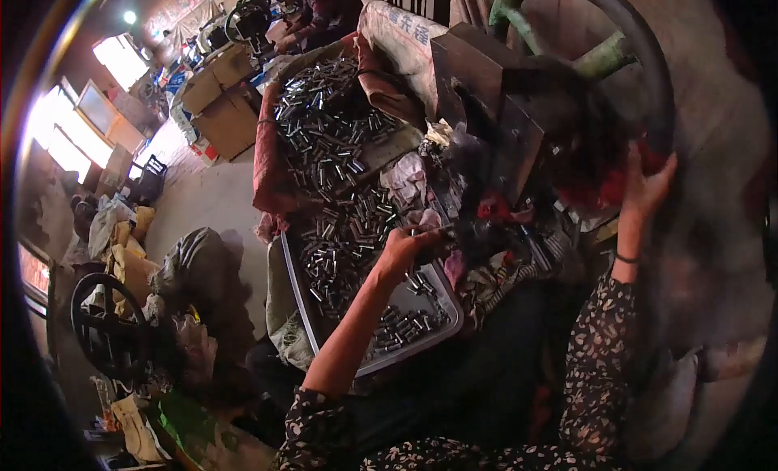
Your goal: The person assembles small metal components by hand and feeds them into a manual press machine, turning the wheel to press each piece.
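My left hand (409, 248) is over the right side of the plastic tray, its fingers closed and pointing at the dark machine (506, 130). Whatever they pinch is too small and dark to make out. My right hand (647, 186) grips the lower rim of a large handwheel (664, 74), where something red (612, 187) shows beside the fingers. Many short metal pins (397, 329) lie in the clear-rimmed plastic tray (304, 301). A bigger heap of similar metal pieces (324, 134) spreads behind them in a cloth-lined container (267, 163). Shadow hides the machine's working area.
Crumpled rags (502, 280) lie below the machine. Cardboard boxes (223, 118) stand at the back left, near another person (320, 17) by other equipment. A second handwheel (109, 317) and several sacks (203, 268) are on the left side.
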Motion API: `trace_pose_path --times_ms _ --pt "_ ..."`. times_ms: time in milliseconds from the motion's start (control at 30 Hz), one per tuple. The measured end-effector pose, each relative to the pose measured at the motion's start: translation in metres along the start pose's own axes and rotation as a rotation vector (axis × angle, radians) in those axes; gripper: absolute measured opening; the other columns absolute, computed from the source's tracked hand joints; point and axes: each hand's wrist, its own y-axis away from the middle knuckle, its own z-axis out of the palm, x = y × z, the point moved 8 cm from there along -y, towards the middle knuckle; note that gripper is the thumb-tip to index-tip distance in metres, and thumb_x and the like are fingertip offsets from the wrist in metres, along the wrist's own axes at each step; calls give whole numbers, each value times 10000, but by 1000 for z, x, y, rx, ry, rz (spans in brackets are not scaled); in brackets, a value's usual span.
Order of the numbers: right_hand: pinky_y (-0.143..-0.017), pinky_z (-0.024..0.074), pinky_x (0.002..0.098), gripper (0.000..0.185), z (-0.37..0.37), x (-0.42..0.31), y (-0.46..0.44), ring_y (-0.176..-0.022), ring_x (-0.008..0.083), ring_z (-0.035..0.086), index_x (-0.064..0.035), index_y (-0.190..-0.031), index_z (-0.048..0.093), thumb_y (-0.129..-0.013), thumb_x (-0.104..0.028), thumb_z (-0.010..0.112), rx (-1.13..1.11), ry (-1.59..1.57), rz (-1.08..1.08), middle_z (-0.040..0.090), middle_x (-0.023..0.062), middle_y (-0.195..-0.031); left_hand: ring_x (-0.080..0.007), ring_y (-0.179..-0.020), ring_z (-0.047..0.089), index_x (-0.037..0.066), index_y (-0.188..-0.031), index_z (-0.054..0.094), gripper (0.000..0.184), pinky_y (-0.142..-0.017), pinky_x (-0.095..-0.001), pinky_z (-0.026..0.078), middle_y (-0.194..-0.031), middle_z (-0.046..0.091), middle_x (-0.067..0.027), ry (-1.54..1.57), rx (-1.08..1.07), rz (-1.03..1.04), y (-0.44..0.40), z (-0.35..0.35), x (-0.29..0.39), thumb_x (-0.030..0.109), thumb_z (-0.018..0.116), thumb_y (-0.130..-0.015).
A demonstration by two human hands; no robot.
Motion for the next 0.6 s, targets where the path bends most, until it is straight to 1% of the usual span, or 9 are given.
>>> trace_pose_path --times_ms 33,67,133,167,200,300,433,500,600 --pt "-856 415 329 514 0 -1 -3 -1002 219 527 33 -1156 461 -774 -246 661 2 -2 0 523 158 -1137 -71 -504 476 4 -847 643 241 -452 -217 335 -634 574 0 134 14 22 -3 3 4 236 628 -780" --pt "-848 418 322 527 2 2 -8 -969 207 543 38 -1139 474 -758 -266 673 -37 5 80 553 154 -1089 -85 -492 472 11 -756 638 232 -448 -229 325 -606 568 -10 136 90 12 -16 -5 -6 241 619 -776" --pt "-839 421 315 540 8 11 -9 -936 195 558 42 -1122 488 -742 -287 685 -81 13 163 583 150 -1042 -93 -491 475 21 -700 623 237 -450 -238 331 -593 563 -15 104 96 -1 -33 -14 -18 248 617 -770" --pt "-853 413 326 568 10 14 -10 -967 238 554 47 -1134 476 -738 -305 679 -102 41 147 575 171 -1058 -100 -490 478 31 -644 607 253 -451 -246 337 -581 559 -20 74 96 -12 -38 -16 -18 254 615 -764" --pt "-867 405 337 597 11 19 -11 -999 282 550 53 -1146 464 -733 -324 674 -123 71 132 566 192 -1075 -73 -535 494 38 -724 632 228 -489 -219 360 -647 576 1 85 44 -10 -42 -15 -18 236 551 -803" --pt "-839 419 339 558 17 25 -18 -978 293 560 48 -1122 480 -729 -298 672 -161 30 56 573 199 -1057 -81 -525 493 42 -729 627 217 -474 -222 356 -630 563 8 126 51 -106 -49 -16 -22 225 543 -809" --pt "-793 434 352 478 18 6 -43 -934 317 574 50 -1042 514 -734 -287 657 -271 78 124 583 216 -1004 -95 -534 513 38 -761 618 155 -481 -236 386 -635 562 10 401 28 -142 -49 1 -14 181 572 -799" --pt "-754 442 372 405 24 -9 -58 -888 339 580 36 -965 538 -737 -283 640 -342 159 54 589 222 -946 -100 -554 527 35 -768 621 149 -501 -236 399 -650 571 6 369 10 -151 -51 4 -11 177 583 -792" --pt "-723 449 385 361 33 -24 -78 -823 347 588 7 -935 548 -729 -279 622 -361 161 1 602 203 -866 -104 -589 545 32 -786 627 151 -534 -236 417 -683 589 -2 267 36 -111 -60 2 -14 180 598 -785"
